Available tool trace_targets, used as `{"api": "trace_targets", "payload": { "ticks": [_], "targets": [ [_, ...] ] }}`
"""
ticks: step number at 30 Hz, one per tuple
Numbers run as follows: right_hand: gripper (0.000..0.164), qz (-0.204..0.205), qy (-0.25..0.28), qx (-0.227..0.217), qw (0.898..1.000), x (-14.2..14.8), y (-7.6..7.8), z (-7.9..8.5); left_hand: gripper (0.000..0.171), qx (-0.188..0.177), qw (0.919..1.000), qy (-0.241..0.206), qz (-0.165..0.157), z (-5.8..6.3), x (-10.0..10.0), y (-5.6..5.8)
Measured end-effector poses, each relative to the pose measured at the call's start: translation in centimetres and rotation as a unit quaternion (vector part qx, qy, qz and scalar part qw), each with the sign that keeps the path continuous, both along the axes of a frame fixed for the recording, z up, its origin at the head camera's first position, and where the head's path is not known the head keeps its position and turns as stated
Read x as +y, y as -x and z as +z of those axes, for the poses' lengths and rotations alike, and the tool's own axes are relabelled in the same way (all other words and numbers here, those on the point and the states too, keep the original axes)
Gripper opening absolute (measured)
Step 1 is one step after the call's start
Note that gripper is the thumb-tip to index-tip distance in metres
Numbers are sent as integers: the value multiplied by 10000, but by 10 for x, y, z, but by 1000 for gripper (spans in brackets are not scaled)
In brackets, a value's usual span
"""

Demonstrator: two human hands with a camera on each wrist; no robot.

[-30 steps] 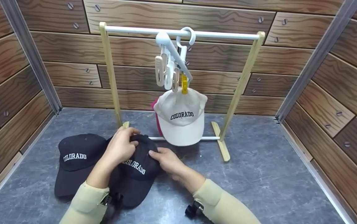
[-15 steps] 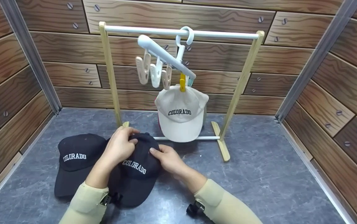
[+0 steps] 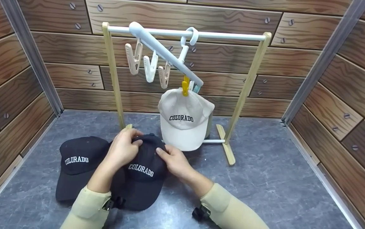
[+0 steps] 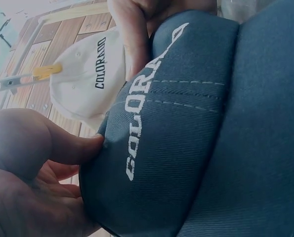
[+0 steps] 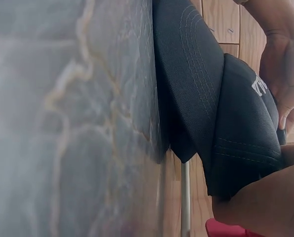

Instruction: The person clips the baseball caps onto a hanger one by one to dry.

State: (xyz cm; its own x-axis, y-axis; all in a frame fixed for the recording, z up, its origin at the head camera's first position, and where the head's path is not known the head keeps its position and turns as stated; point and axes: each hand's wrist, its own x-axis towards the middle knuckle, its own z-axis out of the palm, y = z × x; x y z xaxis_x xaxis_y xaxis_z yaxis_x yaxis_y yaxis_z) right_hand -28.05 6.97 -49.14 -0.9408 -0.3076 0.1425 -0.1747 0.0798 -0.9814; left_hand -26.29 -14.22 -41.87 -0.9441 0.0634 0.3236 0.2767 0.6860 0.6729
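A black baseball cap [image 3: 144,190] with white COLORADO lettering is held by both hands above the floor's left half, brim toward me. My left hand [image 3: 123,149] pinches the upper left of its crown, the thumb on the front in the left wrist view. On the crown's right side, my right hand [image 3: 176,160] grips with its thumb in front and the fingers hidden behind. A second black cap [image 3: 77,178] lies left, partly covered by my left forearm. Behind, a white COLORADO cap [image 3: 182,121] hangs from a yellow clip [image 3: 185,88] on a tilted white hanger [image 3: 166,52].
The hanger hooks over the white top bar [image 3: 230,36] of a small wooden-legged rack. Vacant beige clips [image 3: 134,58] and a white clip [image 3: 150,67] dangle from its raised left end. A pink cap [image 5: 226,228] shows in the right wrist view. Wood-patterned walls enclose three sides.
The hanger has swung round, its clip end moving left and up, and the white cap has shifted slightly with it. Both hands and the held black cap have moved a little right.
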Motion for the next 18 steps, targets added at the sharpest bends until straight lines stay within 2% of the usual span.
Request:
{"api": "trace_targets", "payload": {
  "ticks": [12, 18],
  "targets": [
    [29, -227, -173, 560, 9980, 8, -1, 10, 12, 414, 9985, -316, -150, 3, 8, -3],
    [30, -287, 20, 481, 9984, 12, 0, 15, 12, 530, 9968, -575, -189, 2, 13, -3]
  ]
}}
